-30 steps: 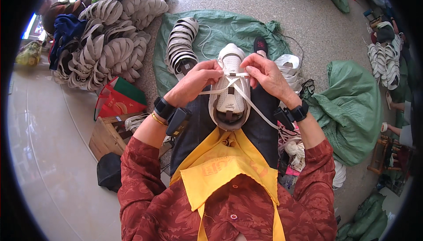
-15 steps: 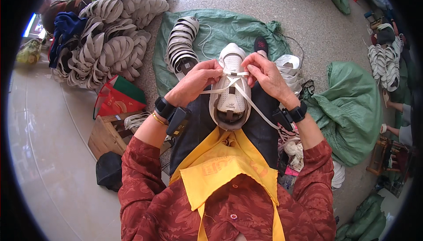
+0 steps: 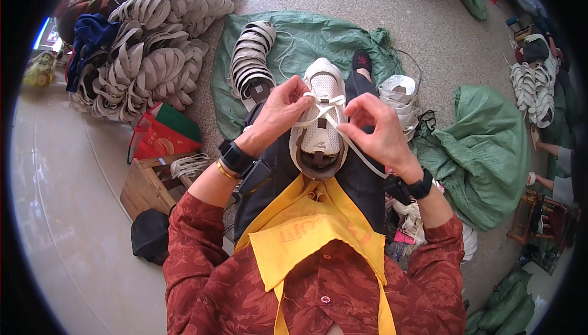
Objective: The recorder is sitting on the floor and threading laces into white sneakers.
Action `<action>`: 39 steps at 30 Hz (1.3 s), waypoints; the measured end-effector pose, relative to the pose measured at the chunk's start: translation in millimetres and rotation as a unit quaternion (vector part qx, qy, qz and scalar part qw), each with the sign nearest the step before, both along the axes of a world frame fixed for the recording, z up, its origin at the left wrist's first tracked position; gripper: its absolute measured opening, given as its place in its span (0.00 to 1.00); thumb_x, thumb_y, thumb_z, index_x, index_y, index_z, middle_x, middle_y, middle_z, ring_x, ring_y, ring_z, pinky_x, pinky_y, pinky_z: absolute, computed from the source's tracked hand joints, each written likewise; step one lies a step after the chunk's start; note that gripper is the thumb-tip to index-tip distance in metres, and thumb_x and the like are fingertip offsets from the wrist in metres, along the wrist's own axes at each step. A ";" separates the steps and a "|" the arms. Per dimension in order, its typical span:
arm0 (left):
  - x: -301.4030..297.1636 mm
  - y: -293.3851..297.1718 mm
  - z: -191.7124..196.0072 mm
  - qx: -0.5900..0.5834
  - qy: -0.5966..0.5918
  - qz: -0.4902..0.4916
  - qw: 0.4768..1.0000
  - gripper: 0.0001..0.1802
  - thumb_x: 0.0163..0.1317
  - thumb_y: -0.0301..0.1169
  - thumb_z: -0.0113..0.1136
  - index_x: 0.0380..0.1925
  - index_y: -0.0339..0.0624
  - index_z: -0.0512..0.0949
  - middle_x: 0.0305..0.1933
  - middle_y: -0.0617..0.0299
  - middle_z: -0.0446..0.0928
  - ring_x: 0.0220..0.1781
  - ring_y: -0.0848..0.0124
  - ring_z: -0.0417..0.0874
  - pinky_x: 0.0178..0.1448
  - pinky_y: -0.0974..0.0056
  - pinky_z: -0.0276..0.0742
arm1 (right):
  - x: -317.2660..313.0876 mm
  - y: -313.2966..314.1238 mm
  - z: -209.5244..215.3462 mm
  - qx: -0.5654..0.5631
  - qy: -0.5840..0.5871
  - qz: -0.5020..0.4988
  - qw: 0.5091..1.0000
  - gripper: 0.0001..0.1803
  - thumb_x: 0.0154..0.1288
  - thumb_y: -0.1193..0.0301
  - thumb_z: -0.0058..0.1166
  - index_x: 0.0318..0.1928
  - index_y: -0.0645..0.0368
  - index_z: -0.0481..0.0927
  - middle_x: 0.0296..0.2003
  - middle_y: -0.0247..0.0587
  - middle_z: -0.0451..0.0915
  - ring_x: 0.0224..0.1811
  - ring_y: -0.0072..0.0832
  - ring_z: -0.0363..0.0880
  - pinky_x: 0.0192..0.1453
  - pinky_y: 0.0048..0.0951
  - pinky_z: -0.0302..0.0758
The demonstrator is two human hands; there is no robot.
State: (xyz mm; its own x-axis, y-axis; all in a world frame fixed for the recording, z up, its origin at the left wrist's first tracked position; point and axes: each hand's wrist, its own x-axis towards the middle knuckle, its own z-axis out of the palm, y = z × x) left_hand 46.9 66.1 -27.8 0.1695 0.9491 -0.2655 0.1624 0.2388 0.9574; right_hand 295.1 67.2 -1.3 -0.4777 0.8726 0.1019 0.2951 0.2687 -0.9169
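A white perforated shoe upper [image 3: 323, 142] lies between my knees, its toe pointing away from me. A flat white lace [image 3: 369, 162] crosses over its upper part, and one long end trails toward my right thigh. My left hand [image 3: 278, 114] is closed in a pinch on the lace at the shoe's left side. Beside the shoe's right edge, my right hand [image 3: 383, 131] has its thumb and forefinger apart, close to the lace but seemingly not holding it.
Stacked grey-white shoe uppers [image 3: 141, 59] are heaped at the far left. A nested row of uppers [image 3: 252, 53] lies on a green sheet [image 3: 306, 26] ahead. A wooden stool [image 3: 150, 188] stands left, a green sack [image 3: 484, 151] right. More white uppers [image 3: 398, 93] sit by my right leg.
My right hand has let go of the lace at the shoe's middle and moved right and toward me. My left hand keeps its pinch, slightly shifted.
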 end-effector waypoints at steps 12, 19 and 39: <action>5.5 -0.9 -1.7 0.062 0.079 0.021 0.995 0.06 0.69 0.27 0.57 0.43 0.37 0.75 0.32 0.61 0.76 0.34 0.76 0.75 0.40 0.65 0.74 | 2.8 -6.1 -5.3 -0.019 -0.062 -0.036 0.997 0.05 0.69 0.78 0.59 0.38 0.66 0.76 0.27 0.46 0.81 0.26 0.33 0.82 0.31 0.36 0.75; 10.1 -3.0 -6.7 0.083 0.087 0.009 0.993 0.04 0.72 0.26 0.55 0.44 0.40 0.75 0.33 0.68 0.72 0.35 0.81 0.70 0.39 0.71 0.69 | 8.8 -18.5 0.7 -0.112 -0.028 -0.048 0.992 0.03 0.73 0.79 0.54 0.38 0.65 0.75 0.26 0.40 0.81 0.20 0.27 0.81 0.25 0.29 0.75; -6.0 -28.8 12.5 0.045 0.079 -0.047 0.995 0.11 0.71 0.29 0.68 0.35 0.40 0.73 0.30 0.74 0.72 0.30 0.87 0.70 0.34 0.76 0.68 | -0.1 -14.3 -7.2 -0.109 -0.061 -0.063 0.990 0.09 0.68 0.71 0.66 0.39 0.66 0.82 0.29 0.42 0.86 0.23 0.23 0.83 0.28 0.27 0.76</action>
